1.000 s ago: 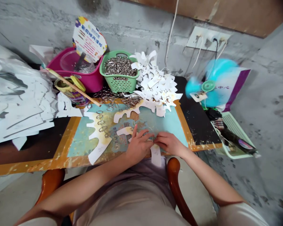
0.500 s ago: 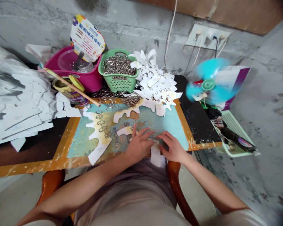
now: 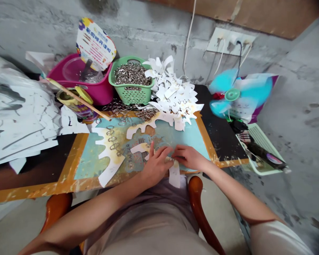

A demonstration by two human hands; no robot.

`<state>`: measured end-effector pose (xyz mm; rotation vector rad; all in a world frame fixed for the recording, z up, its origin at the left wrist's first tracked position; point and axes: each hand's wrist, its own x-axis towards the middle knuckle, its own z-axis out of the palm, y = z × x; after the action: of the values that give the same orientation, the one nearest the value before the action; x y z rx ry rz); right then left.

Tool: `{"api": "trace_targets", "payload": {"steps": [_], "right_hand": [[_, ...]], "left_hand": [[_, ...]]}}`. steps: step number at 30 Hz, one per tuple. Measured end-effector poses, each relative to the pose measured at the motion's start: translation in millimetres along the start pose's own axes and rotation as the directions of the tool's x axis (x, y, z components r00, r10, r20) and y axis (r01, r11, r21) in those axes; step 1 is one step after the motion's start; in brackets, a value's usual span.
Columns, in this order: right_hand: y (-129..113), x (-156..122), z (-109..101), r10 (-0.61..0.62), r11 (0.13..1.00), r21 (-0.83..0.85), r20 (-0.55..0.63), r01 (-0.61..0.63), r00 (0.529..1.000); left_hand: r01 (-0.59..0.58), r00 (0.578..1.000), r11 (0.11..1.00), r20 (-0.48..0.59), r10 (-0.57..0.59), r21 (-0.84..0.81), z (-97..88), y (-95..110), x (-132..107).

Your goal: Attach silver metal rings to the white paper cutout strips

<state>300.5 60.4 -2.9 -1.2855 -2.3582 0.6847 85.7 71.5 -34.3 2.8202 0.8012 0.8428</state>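
My left hand (image 3: 157, 164) rests over a white cut-out strip (image 3: 174, 176) at the near edge of the table, thumb and fingers closed on it and one finger raised. The strip's right end hangs past the edge, and its left end (image 3: 138, 148) shows beyond my knuckles. My right hand (image 3: 189, 157) meets the strip from the right with its fingertips pinched together; what lies between them is hidden. To the left lies another notched white strip (image 3: 110, 164), yellowed with glue, with several oval metal rings (image 3: 113, 146) along it. A third notched strip (image 3: 149, 125) lies farther back.
Loose rings (image 3: 146, 114) lie before a green basket (image 3: 133, 92) full of rings. Strips with rings are heaped (image 3: 175, 88) beside it. A stick (image 3: 79, 100) crosses a glue can (image 3: 77, 109) near a magenta tub (image 3: 102, 88). White sheets (image 3: 21, 117) stand left; a fan (image 3: 232, 95) spins right.
My right hand has drawn its fingers together and turned flatter against the strip. My left hand stays on the strip almost unmoved. The view has shifted slightly.
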Motion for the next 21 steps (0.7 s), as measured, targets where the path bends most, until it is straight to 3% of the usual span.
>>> {"api": "trace_targets", "payload": {"steps": [5,8,12,16,21], "right_hand": [[0,8,-4,0.062,0.995,0.072,0.095,-0.069,0.993],[2,10,-4,0.083,0.988,0.116,0.114,-0.097,0.99],[2,-2,7,0.021,0.997,0.069,-0.03,-0.019,0.999],[-1,-21,22,-0.034,0.999,-0.004,-0.172,0.034,0.984],[-3,-17,21,0.054,0.994,0.101,-0.147,-0.039,0.988]], "left_hand": [[-0.084,0.996,0.995,-0.013,0.084,0.053,-0.3,2,-2],[-0.059,0.998,0.996,-0.013,0.06,0.061,-0.2,1,-2],[0.046,0.999,0.999,-0.017,-0.046,-0.007,-0.6,-2,-1],[0.075,0.997,0.996,-0.007,-0.076,-0.047,-1.9,-3,1],[0.052,0.999,0.998,0.007,-0.052,-0.044,-2.4,-3,1]]}}
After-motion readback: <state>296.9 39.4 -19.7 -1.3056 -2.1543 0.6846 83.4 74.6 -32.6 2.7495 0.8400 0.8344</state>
